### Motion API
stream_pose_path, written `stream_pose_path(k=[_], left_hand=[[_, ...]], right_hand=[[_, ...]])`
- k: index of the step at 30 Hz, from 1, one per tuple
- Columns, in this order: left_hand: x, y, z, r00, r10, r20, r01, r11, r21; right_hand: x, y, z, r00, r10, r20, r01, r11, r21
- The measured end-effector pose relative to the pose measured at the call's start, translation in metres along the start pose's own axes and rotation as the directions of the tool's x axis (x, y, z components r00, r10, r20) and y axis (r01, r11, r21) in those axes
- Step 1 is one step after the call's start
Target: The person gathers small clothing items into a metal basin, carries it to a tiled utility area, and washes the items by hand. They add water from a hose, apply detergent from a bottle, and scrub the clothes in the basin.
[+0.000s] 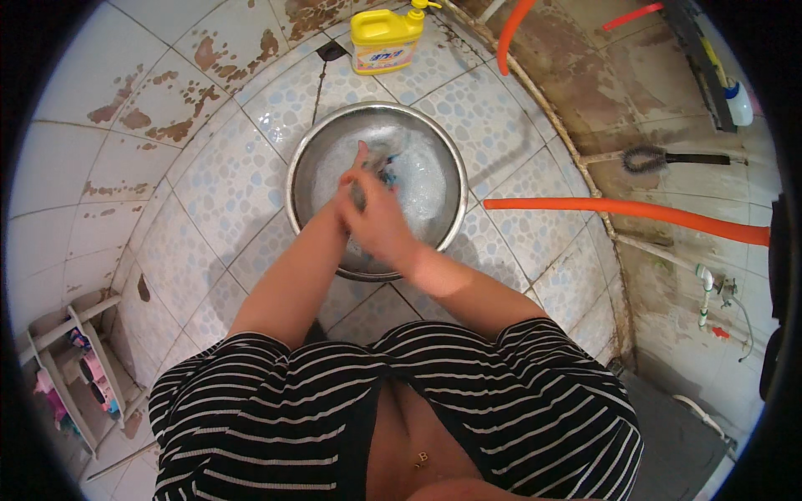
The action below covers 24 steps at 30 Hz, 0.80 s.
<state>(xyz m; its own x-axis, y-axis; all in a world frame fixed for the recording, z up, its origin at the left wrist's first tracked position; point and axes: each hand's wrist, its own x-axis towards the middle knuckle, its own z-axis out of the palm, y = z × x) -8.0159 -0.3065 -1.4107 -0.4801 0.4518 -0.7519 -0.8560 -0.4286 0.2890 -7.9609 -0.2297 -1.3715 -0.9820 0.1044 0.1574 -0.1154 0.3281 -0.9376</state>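
Observation:
Over a round stainless steel basin [463,188] on the floor, my two hands work close together. Soapy, foamy water [428,191] fills the bottom of the basin. Between the hands is a wet greyish cloth [378,164] with blue and dark patches; motion blurs it. My left hand [348,191] holds the cloth from the left, its thumb pointing up and away from me. My right hand [381,219] is wrapped over it from the right, its fingers bent and partly covering the left hand.
A yellow pump-top detergent jug [387,44] stands beyond the basin. An orange hose [595,205] reaches in from the right, near a wall-hung brush [645,160]. Shoes sit on a rack [69,376] at lower left. Pebble-patterned tiles [219,169] cover the floor.

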Motion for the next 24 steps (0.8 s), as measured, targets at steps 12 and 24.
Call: stream_pose_path(k=[12,24], left_hand=[[0.032,-0.01,-0.038,0.998,-0.004,-0.07,0.004,1.0,0.002],[0.029,0.022,-0.043,0.433,0.81,0.395,-0.296,-0.287,0.911]], right_hand=[[-0.008,0.045,0.001,0.937,-0.161,0.309,0.297,0.834,-0.465],[0.02,0.15,-0.035,0.999,-0.038,0.003,0.033,0.817,-0.576]])
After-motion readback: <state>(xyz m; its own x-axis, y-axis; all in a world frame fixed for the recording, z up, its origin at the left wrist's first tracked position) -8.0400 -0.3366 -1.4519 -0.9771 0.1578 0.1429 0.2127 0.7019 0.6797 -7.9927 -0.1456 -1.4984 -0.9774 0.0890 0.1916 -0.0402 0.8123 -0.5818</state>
